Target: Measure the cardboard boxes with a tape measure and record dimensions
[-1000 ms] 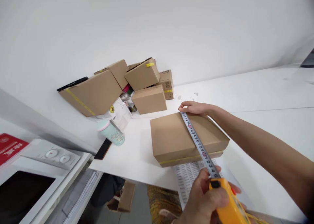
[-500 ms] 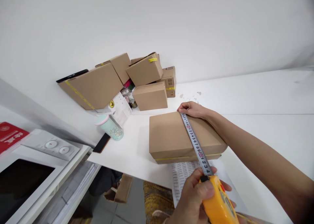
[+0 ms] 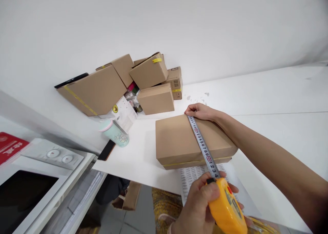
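Note:
A closed brown cardboard box (image 3: 174, 138) lies on the white table (image 3: 146, 165), with a yellow strip along its near lower side. The steel blade (image 3: 201, 141) of a tape measure stretches across its top from the far edge to past the near edge. My left hand (image 3: 197, 203) is closed around the yellow tape measure case (image 3: 227, 206), thumb by the black button, just off the near side. At the far edge, my right hand (image 3: 201, 111) pinches the blade's end against the box; the tip itself is hidden under the fingers. Numbers just past 20 show near the case.
Several cartons (image 3: 156, 99) are stacked against the wall at the back left. A mint tumbler (image 3: 115, 133) stands before them, near a dark flat case (image 3: 106, 150). A printed sheet (image 3: 188, 179) lies partly under the box. At the left is a white microwave (image 3: 61, 159).
The camera view has shifted slightly. The tape measure case sits a little higher and further left in view, with the blade still across the box. Both hands keep their hold.

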`<state>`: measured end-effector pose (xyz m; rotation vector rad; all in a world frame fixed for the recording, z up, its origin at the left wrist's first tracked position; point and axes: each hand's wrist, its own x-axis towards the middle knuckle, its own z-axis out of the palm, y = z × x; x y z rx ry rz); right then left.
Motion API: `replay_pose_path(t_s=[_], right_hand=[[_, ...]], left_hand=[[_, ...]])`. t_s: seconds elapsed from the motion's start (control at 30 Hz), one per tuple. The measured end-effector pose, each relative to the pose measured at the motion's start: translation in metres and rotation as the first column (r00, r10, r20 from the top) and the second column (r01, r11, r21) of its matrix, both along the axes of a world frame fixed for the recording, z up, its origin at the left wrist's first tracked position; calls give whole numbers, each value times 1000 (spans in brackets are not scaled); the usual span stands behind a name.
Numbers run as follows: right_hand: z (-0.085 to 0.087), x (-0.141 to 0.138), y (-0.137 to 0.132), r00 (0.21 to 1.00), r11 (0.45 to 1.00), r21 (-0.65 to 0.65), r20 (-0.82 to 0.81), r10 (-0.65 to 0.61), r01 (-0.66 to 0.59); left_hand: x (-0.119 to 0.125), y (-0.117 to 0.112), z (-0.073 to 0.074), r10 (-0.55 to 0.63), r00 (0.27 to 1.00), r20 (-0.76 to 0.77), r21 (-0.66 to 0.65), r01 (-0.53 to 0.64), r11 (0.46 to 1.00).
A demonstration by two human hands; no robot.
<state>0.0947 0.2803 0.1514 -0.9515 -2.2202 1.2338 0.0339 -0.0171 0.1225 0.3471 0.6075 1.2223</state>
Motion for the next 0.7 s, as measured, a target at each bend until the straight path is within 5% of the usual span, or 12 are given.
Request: replay_pose_path(t_s=[0.1, 0.2, 0.33, 0.43, 0.57, 0.7], right_hand=[[15, 13, -8, 981, 994, -91, -178, -74, 59], [15, 44, -19, 854, 961, -138, -441, -277, 240], [-28, 93, -46, 695, 801, -287, -399, -598, 525], [-66, 116, -75, 757, 761, -360, -188, -626, 540], [-77, 122, -115, 832, 802, -414, -164, -530, 430], [-47, 113, -134, 844, 853, -277, -196, -500, 442]], left_hand=[[-15, -9, 9, -1, 998, -67, 56, 4, 998], [-40, -32, 12, 123, 969, -213, 138, -95, 986], [-78, -55, 2, 504, 751, -427, 236, -445, 864], [-101, -53, -15, 607, 602, -519, 206, -601, 772], [-123, -44, -30, 502, 720, -479, 80, -534, 842], [-143, -34, -16, 404, 797, -448, 133, -388, 912]])
